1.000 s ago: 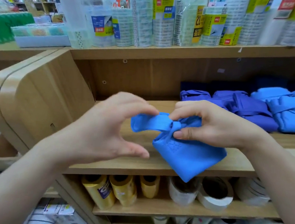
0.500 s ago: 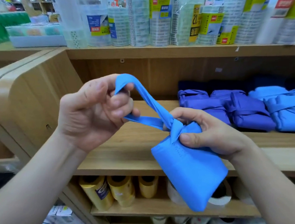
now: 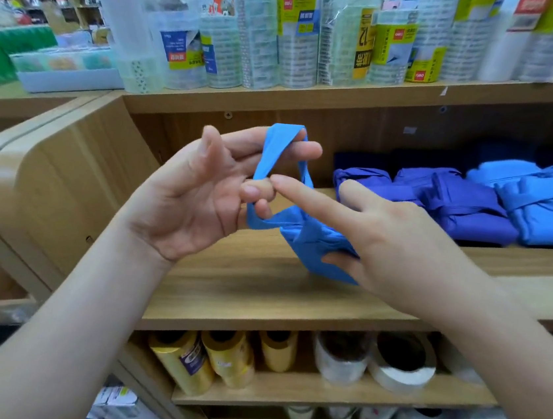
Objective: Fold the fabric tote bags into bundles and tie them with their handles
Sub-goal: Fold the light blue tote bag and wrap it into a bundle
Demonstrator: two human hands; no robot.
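Blue tote bundle (image 3: 312, 244): folded small and held in the air just above the wooden shelf (image 3: 258, 297), in the middle of the view. The right hand covers much of it.
Bundle axis: its visible length slants from upper left to lower right. The wrapped end faces up and left, and the lower corner points down toward the shelf board.
Handle loop (image 3: 276, 150): rises from the bundle's upper-left end, up and left. The loop is held open, with its long axis close to upright and its top fold the highest point.
Left hand (image 3: 194, 196): palm toward the camera, with the fingers pushed through the loop. The upper fingers carry the top fold and a curled lower finger hooks the bottom strand, so the strap is stretched between them.
Right hand (image 3: 395, 243): the thumb clamps the bundle against the hand from below. The index finger (image 3: 304, 198) lies straight, pointing left, with its tip touching a left fingertip inside the loop.
Finished bundles: purple bundles (image 3: 457, 209) and light blue bundles (image 3: 550, 209) lie side by side at the back right of the same shelf, well apart from the hands.
Shelf above: packs of clear tape (image 3: 298, 39) stand in a row.
Shelf below: yellow rolls (image 3: 227, 358) and white tape rolls (image 3: 402, 365).
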